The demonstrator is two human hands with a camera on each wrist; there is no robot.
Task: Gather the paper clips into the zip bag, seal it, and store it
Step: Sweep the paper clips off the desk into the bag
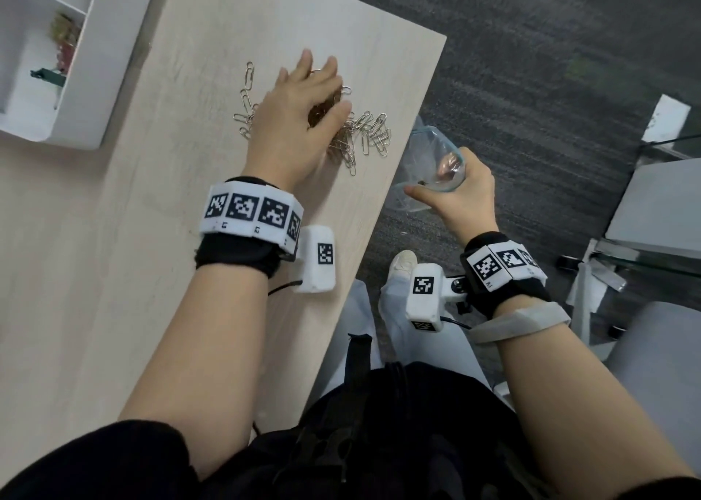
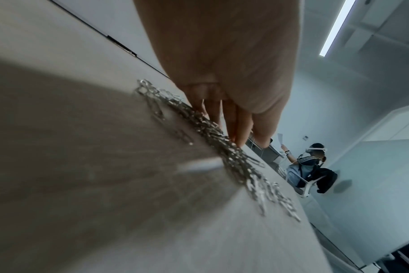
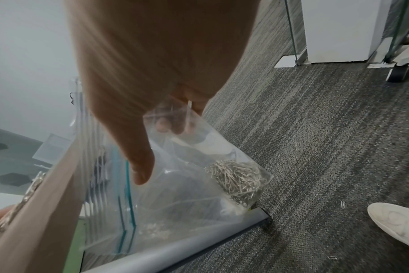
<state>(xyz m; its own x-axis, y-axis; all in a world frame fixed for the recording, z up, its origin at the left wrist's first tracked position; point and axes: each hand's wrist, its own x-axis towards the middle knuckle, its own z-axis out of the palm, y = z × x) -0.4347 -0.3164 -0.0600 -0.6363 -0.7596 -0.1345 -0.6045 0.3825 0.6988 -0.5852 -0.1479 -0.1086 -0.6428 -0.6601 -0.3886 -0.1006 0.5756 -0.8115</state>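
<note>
Left hand (image 1: 294, 120): fingers spread flat over silver wire paper clips (image 1: 373, 133), heaped near pale wooden table (image 1: 113, 253) right edge.
Right hand (image 1: 461, 192): pinches clear, teal-striped zip bag (image 3: 187, 194), mouth open, beside that edge above grey carpet (image 1: 531, 82).

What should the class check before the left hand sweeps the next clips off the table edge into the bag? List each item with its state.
1. Zip bag mouth open: ok.
2. Right hand grips the bag: ok.
3. Bag mouth directly under the table edge: cannot tell.
4. Left hand on the paper clips: ok.
5. All clips gathered: not ok, many on the table.
6. Floor free of clips: not ok, stray clips on carpet.
</note>
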